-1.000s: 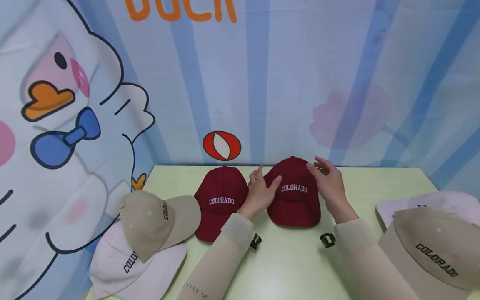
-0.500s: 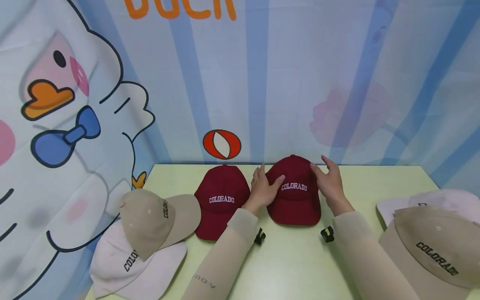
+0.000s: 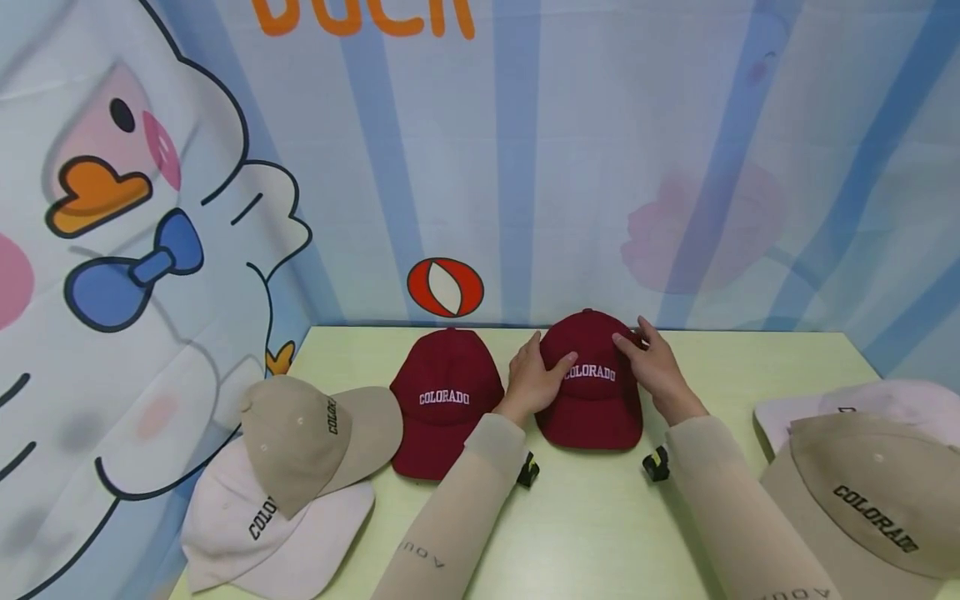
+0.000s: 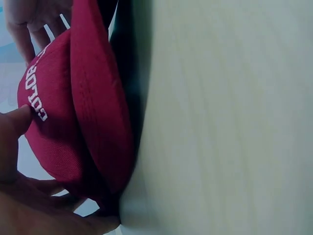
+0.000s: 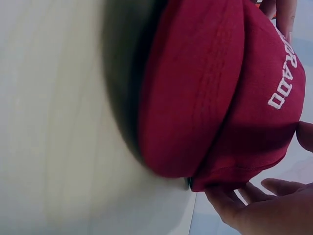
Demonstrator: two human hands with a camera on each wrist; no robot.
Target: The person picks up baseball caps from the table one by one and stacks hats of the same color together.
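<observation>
- The right maroon cap (image 3: pixel 590 421), brim cropped in both wrist views.
- Far-right white cap (image 3: pixel 903 397), partly hidden behind a tan cap (image 3: pixel 881 471).
- Orange lettering (image 3: pixel 342 29), cropped above.

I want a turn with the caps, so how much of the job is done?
Looks done: one red cap sits on the table, unheld. In hand: the other red cap, between the left hand and the right hand. Left to do, probably: letting go of it. At the right, a beige cap overlaps a pale cap; I can't tell whether those are finished.
</observation>
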